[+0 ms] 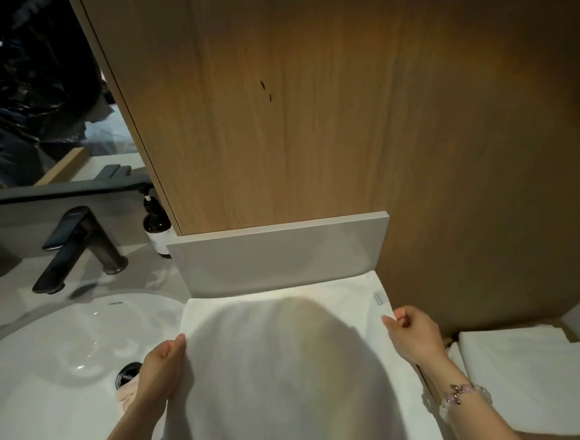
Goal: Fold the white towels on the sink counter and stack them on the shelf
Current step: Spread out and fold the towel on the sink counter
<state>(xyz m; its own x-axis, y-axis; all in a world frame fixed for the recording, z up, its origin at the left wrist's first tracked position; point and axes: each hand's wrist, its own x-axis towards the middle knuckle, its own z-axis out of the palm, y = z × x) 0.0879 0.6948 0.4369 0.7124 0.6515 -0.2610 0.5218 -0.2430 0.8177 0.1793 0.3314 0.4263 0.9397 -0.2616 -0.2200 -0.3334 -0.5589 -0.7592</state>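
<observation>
A white towel [285, 368] is spread flat on the counter right of the sink [51, 367], its left edge gripped by the left hand [161, 366], its right edge pinched by the right hand [415, 334]; folded towels [533, 374] are stacked at far right.

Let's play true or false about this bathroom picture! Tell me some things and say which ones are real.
1. The left hand and the right hand both grip the white towel. True.
2. The faucet is shiny gold. False: it is black.
3. A bead bracelet sits on the right wrist. True.
4. The brown bottle stands inside the sink. False: it stands on the counter behind the sink, next to the wooden panel.
5. Folded towels lie to the right of the spread one. True.
</observation>
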